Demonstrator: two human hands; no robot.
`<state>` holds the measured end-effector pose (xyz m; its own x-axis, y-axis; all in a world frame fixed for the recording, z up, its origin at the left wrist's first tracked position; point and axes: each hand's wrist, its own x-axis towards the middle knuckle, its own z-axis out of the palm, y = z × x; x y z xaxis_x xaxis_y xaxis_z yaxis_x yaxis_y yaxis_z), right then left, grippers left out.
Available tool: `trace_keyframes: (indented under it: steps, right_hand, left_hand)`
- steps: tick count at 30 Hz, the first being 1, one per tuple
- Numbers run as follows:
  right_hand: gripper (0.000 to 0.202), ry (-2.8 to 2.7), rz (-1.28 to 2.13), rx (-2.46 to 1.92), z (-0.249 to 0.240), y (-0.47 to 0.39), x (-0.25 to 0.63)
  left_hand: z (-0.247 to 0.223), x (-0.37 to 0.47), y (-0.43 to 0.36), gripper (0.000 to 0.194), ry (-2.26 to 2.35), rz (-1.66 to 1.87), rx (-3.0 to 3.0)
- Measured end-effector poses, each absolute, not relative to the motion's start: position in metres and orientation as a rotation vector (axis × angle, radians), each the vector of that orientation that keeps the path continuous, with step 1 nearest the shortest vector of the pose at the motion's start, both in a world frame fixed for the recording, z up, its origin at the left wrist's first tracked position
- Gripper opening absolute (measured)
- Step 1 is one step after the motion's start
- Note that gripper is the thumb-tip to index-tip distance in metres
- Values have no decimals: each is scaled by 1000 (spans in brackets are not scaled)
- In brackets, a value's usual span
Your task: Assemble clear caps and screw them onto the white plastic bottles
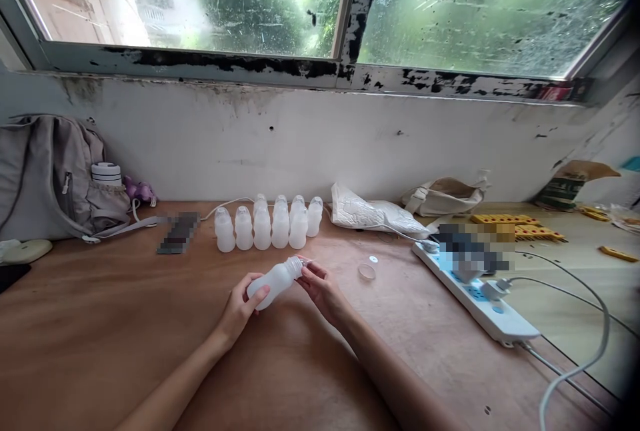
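Observation:
My left hand (241, 301) is wrapped round the body of a frosted white baby bottle (273, 286), tilted with its neck up to the right. At the ribbed neck, the fingers of my right hand (320, 288) are pinched on a small clear piece (307, 262) that looks like a teat; my fingers partly hide it. To the right on the table lie a clear round cap (367, 272) and a small white disc (373, 260). Beyond my hands, several similar capped baby bottles (262, 228) stand upright in a cluster.
A brown wooden table (125, 311) spans the front. A white power strip (480, 298) with cables lies at right, near yellow strips (525, 226). White packaging (375, 212) and a beige bag (443, 196) rest by the wall. A grey backpack (47, 178) and phone (179, 232) are at left.

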<state>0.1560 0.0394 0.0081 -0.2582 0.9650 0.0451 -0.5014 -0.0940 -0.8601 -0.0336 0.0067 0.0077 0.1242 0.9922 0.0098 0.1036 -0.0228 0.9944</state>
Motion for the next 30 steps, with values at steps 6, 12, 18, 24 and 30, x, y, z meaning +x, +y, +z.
trace_keyframes:
  steps: [6, 12, 18, 24, 30]
  right_hand:
    - [40, -1144, 1584, -757, 14, 40, 161]
    - [42, -1208, 1650, -710, 19, 38, 164]
    - [43, -1249, 1671, -721, 22, 38, 166]
    - [32, -1061, 1565, -994, 4, 41, 153]
    - [39, -1027, 1773, -810, 17, 34, 154]
  left_hand:
    - [8, -35, 8, 36, 1185, 1114, 1308]
    - [6, -34, 8, 37, 1142, 1046, 1254]
    - [1, -33, 4, 34, 1342, 1046, 1590]
    - [-13, -32, 0, 35, 1278, 1308, 2639]
    - [-16, -38, 1, 36, 1206, 1316, 2796]
